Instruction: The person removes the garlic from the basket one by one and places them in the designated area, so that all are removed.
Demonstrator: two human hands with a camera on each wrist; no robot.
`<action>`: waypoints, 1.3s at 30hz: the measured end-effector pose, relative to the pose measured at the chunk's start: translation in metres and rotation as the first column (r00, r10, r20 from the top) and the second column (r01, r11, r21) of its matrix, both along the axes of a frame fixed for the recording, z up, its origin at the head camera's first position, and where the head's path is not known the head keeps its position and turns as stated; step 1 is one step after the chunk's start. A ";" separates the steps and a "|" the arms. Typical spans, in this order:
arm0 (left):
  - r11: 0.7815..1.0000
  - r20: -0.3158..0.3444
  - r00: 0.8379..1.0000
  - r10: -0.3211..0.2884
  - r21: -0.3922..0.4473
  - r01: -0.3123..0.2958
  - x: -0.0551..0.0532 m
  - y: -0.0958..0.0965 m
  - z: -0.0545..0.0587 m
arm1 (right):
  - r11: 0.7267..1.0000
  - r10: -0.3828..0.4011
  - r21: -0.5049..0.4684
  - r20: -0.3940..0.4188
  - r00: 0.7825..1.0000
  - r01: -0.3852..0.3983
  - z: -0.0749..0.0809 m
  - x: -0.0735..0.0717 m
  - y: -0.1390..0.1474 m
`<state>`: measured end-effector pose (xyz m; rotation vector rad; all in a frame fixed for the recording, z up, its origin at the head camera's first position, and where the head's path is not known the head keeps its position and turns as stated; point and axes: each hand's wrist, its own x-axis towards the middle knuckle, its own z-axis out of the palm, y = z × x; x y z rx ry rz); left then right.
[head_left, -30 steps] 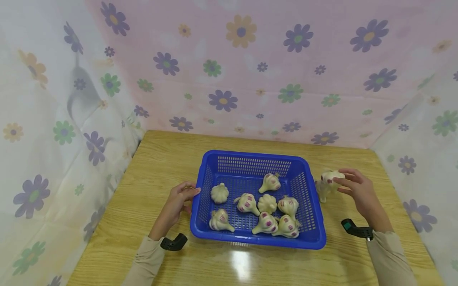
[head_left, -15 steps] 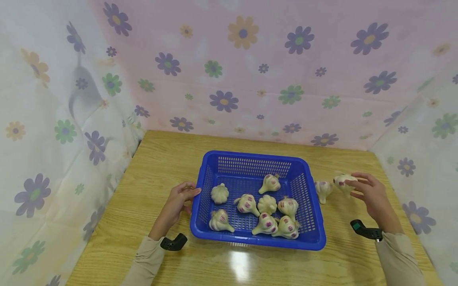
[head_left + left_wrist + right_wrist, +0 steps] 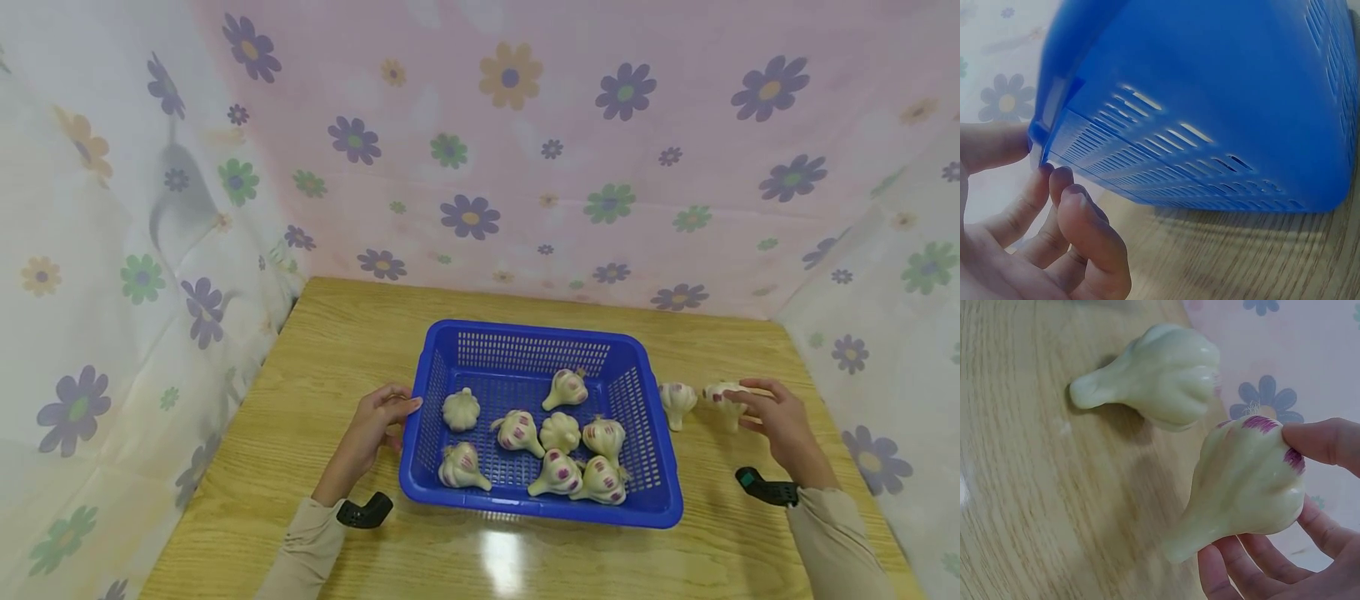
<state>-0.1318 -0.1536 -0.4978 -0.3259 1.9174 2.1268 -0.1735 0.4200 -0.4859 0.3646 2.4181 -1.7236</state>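
A blue plastic basket point(image 3: 540, 504) stands on the table with several garlic bulbs point(image 3: 517, 428) lying inside. At its left side, my left hand point(image 3: 369, 427) pinches the rim; in the left wrist view the thumb point(image 3: 994, 147) is on one side and the fingers curl beneath. To the right of the basket, my right hand point(image 3: 783, 423) holds a purple-marked garlic bulb point(image 3: 1247, 481) between thumb and fingers, its stem end pointing down toward the table. Another garlic bulb point(image 3: 678, 400) lies between that hand and the basket, apart from the held one.
The wooden table point(image 3: 337, 350) is enclosed by flowered cloth point(image 3: 465, 167) at the back and both sides. Black wrist-worn devices point(image 3: 364, 510) sit on both forearms.
My right hand has moved right with its garlic bulb, away from the other bulb by the basket, then slightly lower. The left hand stays on the basket's rim.
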 end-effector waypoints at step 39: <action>1.000 -0.011 1.000 -0.023 -0.005 0.023 -0.001 -0.001 -0.001 | 0.931 0.137 0.360 -0.197 0.971 -0.059 0.058 -0.006 -0.038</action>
